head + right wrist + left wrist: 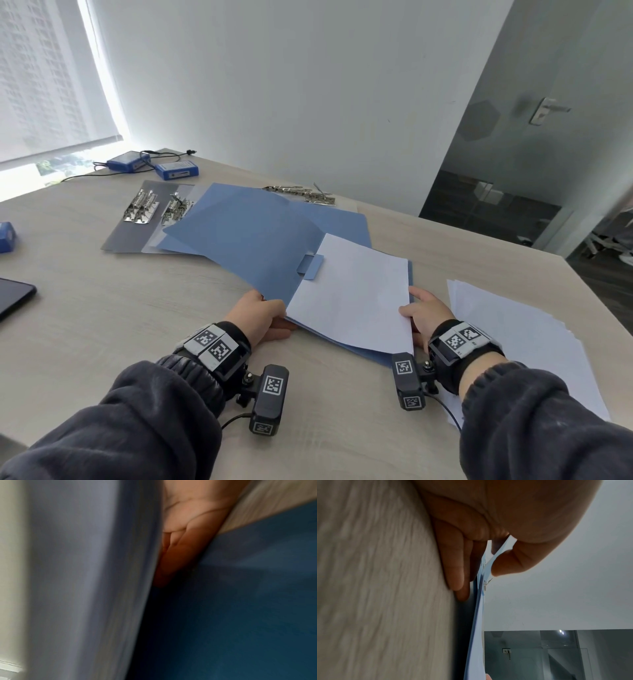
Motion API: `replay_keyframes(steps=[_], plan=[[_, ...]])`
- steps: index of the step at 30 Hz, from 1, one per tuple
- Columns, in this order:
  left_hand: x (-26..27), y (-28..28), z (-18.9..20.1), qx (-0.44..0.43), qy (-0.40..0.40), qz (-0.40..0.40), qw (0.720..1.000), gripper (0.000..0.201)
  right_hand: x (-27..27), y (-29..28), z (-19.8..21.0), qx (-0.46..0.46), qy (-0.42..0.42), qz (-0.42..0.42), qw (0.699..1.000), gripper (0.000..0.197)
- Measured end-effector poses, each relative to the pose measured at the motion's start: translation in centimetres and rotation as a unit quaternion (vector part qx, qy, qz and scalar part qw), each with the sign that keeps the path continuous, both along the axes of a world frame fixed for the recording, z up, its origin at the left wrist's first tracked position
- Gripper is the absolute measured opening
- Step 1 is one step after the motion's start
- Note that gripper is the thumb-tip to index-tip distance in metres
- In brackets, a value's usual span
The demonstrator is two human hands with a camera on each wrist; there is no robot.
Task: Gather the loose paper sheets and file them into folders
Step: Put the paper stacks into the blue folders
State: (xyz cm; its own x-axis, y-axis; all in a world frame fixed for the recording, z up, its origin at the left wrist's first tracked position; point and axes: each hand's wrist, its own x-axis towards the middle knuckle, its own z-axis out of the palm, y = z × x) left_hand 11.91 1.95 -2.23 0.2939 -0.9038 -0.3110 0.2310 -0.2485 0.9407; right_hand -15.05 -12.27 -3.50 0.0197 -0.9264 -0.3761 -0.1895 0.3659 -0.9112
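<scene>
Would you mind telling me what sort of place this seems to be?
Probably an office: a pale wooden desk by a blinded window, blue folders, loose paper sheets, and a glass partition.

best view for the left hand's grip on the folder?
Left wrist: the left hand plainly pinches the blue folder edge, thumb above, fingers beneath. Head shows only the hand's back. Right wrist doesn't show it.
</scene>
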Motion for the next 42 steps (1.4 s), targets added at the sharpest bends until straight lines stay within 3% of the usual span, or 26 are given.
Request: replay_keyframes(steps=[6, 9, 12, 15, 18, 21, 27, 30, 33, 36, 42], plan=[[0.6, 0.2, -0.4, -0.021, 0.053, -0.026, 0.998, 0.065, 0.2, -0.4, -0.4, -0.008, 0.038, 0.019, 0.999, 0.066], [0.5, 0.3, 0.3, -0.021, 0.061, -0.067, 0.996, 0.077, -0.1, -0.9, -0.8, -0.022, 0.07, 0.04, 0.996, 0.07], [0.2, 0.1, 0.8, -0.005, 0.078, -0.078, 0.994, 0.062, -0.5, -1.3, -1.1, -0.033, 0.078, 0.061, 0.995, 0.071], [-0.4, -0.7, 0.8, 0.024, 0.012, -0.052, 0.998, 0.036, -0.2, -0.5, -0.3, -0.025, 0.08, 0.056, 0.995, 0.065], [-0.8, -2.1, 0.4, 0.031, -0.126, -0.048, 0.99, 0.026, 0.2, 0.1, 1.2, -0.012, 0.065, 0.029, 0.997, 0.012], [-1.2, -3.2, 0.2, 0.033, -0.226, -0.07, 0.971, 0.042, 0.2, -0.5, 1.3, 0.031, 0.001, -0.002, 1.0, 0.039], [-2.0, -4.3, -0.1, 0.066, -0.228, -0.097, 0.967, 0.039, 0.1, -0.1, 1.9, 0.054, -0.052, -0.045, 0.996, 0.045], [-1.8, -4.4, -0.2, 0.073, -0.216, -0.091, 0.969, 0.045, -0.1, 0.3, 2.4, 0.045, -0.034, -0.016, 0.998, 0.044], [-1.6, -3.9, -0.1, 0.071, -0.212, -0.082, 0.971, 0.051, -0.9, 0.7, 2.1, 0.026, -0.022, 0.043, 0.998, 0.021], [-1.3, -3.1, -0.3, 0.065, -0.195, -0.067, 0.976, 0.051, -1.0, 1.8, 2.2, 0.013, -0.034, 0.058, 0.998, 0.034], [-0.6, -0.9, -0.3, 0.041, -0.188, -0.037, 0.981, 0.045, -1.8, 4.8, 2.7, 0.015, -0.032, -0.05, 0.998, 0.026]])
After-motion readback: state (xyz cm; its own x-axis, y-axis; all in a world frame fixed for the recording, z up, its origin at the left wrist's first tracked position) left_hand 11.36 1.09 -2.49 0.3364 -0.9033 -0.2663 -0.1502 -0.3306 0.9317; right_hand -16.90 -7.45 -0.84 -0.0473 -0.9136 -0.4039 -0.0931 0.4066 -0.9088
